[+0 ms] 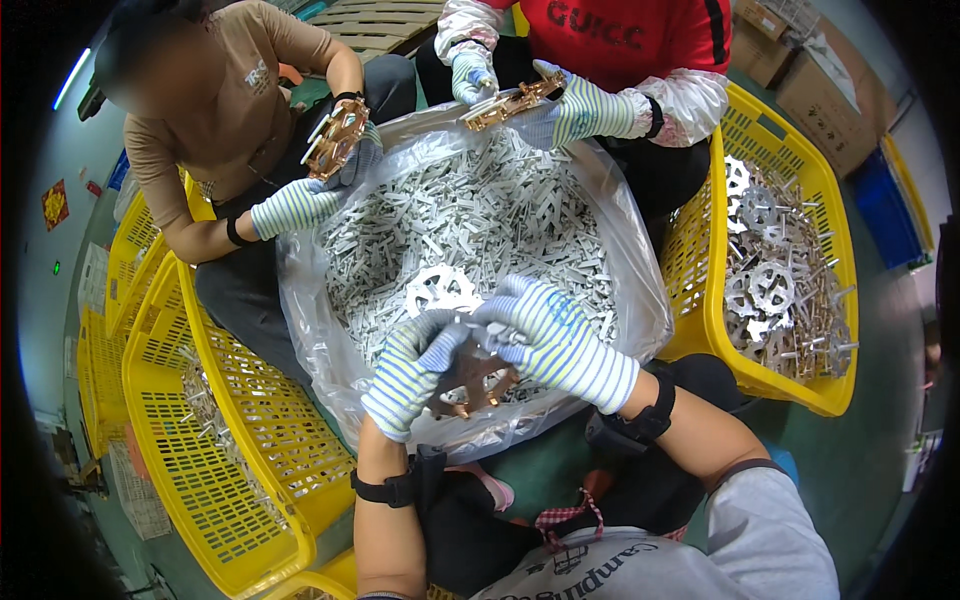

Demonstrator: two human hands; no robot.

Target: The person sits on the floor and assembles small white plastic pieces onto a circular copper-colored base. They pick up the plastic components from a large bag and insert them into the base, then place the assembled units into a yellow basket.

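In striped, grey-palmed work gloves, my left hand (405, 378) and my right hand (560, 340) meet at the near side of a large plastic-lined container. Both are closed round the upper edge of a copper-coloured metal part (466, 378) with cut-outs and short pegs. My fingers hide much of that edge; whether they also pinch a small strip there I cannot make out. Just beyond my hands, a silver disc with cut-outs (440, 288) rests on a heap of small pale strips (470, 215). The clear plastic liner (650, 320) surrounds the heap.
A person in brown (225, 120) sits at the far left, one in red (625, 50) at the far right, both gloved and holding copper-coloured parts. Yellow baskets (715, 310) of metal pieces flank the container. Cardboard boxes (830, 100) stand at the back right.
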